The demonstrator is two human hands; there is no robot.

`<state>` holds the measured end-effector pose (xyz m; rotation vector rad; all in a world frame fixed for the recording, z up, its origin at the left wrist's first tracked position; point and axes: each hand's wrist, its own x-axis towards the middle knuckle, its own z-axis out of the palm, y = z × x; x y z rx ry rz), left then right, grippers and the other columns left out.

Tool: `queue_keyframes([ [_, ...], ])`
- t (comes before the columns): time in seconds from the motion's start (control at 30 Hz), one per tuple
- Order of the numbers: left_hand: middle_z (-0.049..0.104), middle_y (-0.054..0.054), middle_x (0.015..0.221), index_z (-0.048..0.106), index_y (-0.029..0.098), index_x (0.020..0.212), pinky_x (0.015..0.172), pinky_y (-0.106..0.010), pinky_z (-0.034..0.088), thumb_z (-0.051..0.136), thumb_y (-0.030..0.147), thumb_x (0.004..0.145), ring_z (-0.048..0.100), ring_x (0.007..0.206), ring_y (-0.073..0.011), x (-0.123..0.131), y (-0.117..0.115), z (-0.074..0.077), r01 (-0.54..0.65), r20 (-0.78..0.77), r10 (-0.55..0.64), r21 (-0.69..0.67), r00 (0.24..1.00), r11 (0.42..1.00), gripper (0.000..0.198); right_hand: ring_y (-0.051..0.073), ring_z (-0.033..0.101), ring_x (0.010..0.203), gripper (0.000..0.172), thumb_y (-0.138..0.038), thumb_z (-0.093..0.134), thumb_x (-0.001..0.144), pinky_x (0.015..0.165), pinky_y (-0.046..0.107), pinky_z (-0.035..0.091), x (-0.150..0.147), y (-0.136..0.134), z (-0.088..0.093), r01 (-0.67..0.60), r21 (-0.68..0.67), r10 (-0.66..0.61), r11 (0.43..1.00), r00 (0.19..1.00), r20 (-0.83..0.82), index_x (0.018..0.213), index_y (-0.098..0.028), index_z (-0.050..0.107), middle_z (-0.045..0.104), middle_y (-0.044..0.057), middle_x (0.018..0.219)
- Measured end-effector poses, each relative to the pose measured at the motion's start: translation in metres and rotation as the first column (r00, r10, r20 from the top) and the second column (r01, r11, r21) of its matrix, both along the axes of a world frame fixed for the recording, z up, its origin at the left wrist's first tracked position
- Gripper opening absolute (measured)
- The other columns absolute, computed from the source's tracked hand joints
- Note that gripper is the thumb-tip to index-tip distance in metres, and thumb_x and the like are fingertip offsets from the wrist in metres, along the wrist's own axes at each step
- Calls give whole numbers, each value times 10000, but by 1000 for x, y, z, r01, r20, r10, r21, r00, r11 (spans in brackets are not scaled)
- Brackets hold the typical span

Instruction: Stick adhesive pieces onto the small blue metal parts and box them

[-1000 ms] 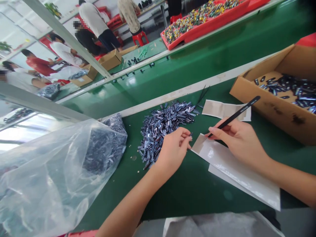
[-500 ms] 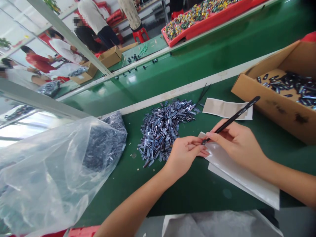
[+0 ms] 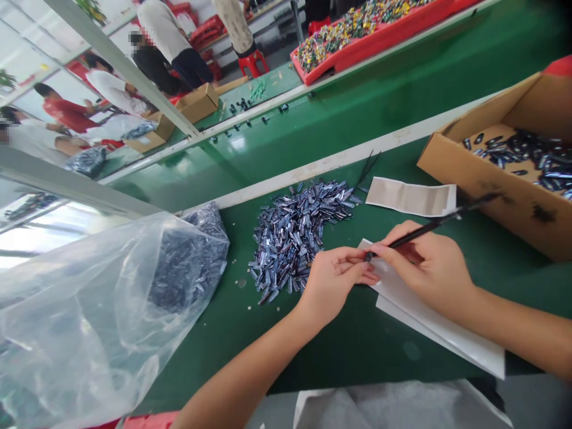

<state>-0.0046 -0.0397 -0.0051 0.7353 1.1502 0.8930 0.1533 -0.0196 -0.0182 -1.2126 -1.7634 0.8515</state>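
Observation:
My right hand grips black tweezers, whose back end is smeared by motion. Their tip meets a small dark piece that the fingertips of my left hand pinch; the fingers hide most of this piece. Under both hands lie white glossy sheets, with their near corner at the table's front edge. Just beyond my left hand is a loose pile of shiny dark blue elongated pieces on the green table.
A clear plastic bag of similar pieces lies left. A cardboard box with dark pieces stands right, near a beige-and-white strip and another thin black tool. Red trays of colourful parts lie beyond; people work at back left.
The back end of the tweezers has swung down and to the right, and my right hand has turned slightly with it. My left hand has stayed in nearly the same place.

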Motion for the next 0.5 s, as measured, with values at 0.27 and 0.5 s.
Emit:
queue_keyframes([
  [0.27, 676, -43, 679, 666, 78, 834, 655, -279, 593, 683, 202, 747, 680, 595, -147, 2, -1, 4, -44, -33, 46, 71, 998, 997, 152, 229, 677, 867, 199, -112, 602, 820, 717, 387, 554, 1, -9, -6, -93, 243, 132, 966, 979, -153, 925, -280, 592, 700, 41, 886],
  [0.5, 694, -49, 714, 705, 115, 817, 675, -266, 582, 611, 203, 784, 674, 637, -136, -8, 17, 19, 157, -431, 9, 346, 902, 925, 134, 219, 710, 795, 75, -302, 619, 845, 726, 381, 588, 0, 3, 3, 46, -215, -138, 976, 890, -435, 856, -254, 563, 679, 22, 825],
])
